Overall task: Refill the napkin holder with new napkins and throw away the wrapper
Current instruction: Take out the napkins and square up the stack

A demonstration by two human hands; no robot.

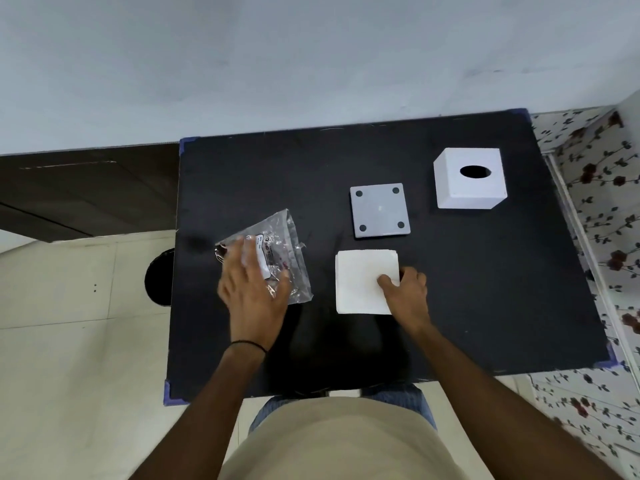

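A white stack of napkins (360,278) lies flat on the black table (450,289). My right hand (407,294) grips its near right corner, thumb on top. A crumpled clear plastic wrapper (284,244) with a white label lies to the left. My left hand (251,282) rests on the wrapper with fingers spread. The white cube-shaped napkin holder cover (469,178), with an oval hole on top, stands at the back right. Its grey square base plate (379,210) with four dark feet lies upside down beside it.
A dark round bin (159,277) stands on the tiled floor just left of the table. A dark wooden cabinet (86,188) is at the far left, a flower-patterned surface (602,209) on the right, and a pale wall behind.
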